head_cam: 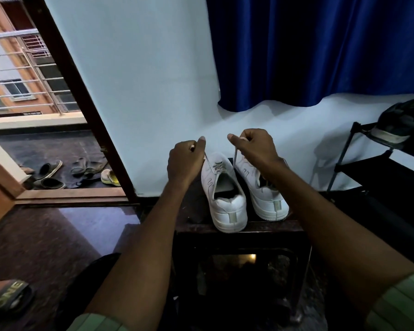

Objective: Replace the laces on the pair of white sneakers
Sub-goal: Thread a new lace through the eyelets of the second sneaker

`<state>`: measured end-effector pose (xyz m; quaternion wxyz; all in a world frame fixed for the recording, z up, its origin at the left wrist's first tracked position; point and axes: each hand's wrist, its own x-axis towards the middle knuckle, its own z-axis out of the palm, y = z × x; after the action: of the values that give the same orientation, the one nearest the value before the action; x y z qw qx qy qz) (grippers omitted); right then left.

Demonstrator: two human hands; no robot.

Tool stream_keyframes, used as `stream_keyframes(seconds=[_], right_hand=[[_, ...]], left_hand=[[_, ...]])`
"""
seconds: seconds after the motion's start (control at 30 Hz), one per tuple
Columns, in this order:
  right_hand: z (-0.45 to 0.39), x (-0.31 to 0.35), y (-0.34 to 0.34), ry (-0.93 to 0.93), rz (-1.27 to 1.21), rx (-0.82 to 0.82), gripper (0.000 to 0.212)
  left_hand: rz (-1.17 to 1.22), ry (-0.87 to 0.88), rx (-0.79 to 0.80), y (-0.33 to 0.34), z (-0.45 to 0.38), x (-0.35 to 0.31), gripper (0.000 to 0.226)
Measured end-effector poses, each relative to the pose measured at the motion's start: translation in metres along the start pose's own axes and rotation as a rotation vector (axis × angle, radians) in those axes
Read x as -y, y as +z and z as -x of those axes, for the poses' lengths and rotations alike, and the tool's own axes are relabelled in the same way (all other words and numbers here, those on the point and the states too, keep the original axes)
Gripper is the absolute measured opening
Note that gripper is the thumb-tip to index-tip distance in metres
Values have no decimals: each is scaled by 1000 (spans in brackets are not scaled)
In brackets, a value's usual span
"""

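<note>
Two white sneakers (227,194) stand heels-forward on a dark worktop (249,226). Above them, left hand (184,161) and right hand (255,146) each pinch a lace end (235,155) — pulled upward.

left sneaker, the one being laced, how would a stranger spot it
Find the dark stool below the blue curtain; two white sneakers stand on it, heels toward the camera. It is the left sneaker, whose lace ends both hands pull upward, unlike its neighbour.
</note>
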<state>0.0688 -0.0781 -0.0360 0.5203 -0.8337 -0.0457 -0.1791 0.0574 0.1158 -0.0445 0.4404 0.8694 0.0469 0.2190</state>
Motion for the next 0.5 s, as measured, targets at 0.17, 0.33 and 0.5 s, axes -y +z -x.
stream_keyframes(seconds=[0.17,0.33,0.5], right_hand=[[6,20,6,-65,-150,260,24],[11,28,2,52,-309,306,7],[3,22,-10,-12,-294,259,16]], left_hand=[[215,140,151,-4,0,-17,47],[376,3,217,-14,-1,-18,44],[507,-81,289,-25,-5,-17,38]])
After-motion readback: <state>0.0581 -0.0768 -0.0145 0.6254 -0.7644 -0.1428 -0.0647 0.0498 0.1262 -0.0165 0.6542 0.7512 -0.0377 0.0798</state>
